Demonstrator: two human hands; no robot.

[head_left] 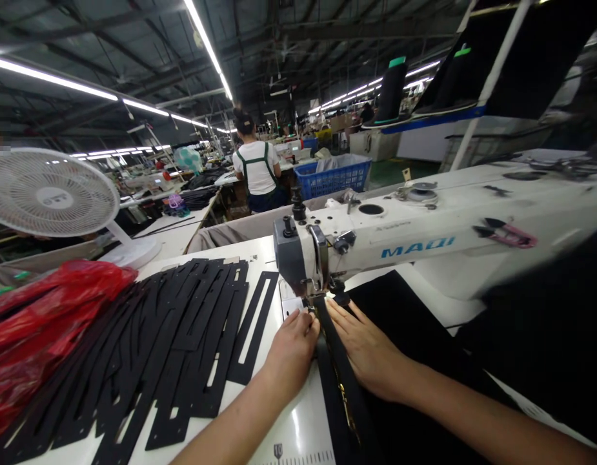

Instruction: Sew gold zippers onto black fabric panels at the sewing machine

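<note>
A white sewing machine (375, 242) stands over the table, its needle area just beyond my fingertips. A black strip with a gold zipper (344, 394) runs from under the presser foot toward me. My left hand (293, 352) pinches the strip's left edge close to the foot, fingers curled together. My right hand (368, 345) lies flat on the black fabric right of the zipper, fingers stretched toward the foot. More black fabric (399, 303) spreads under and beyond my right arm.
Black slotted pieces (167, 336) lie in an overlapping pile at left, beside red plastic (51, 323) and a white fan (53, 197). A person (259, 168) faces away ahead, near a blue basket (333, 177). Thread cones (391, 90) stand at upper right.
</note>
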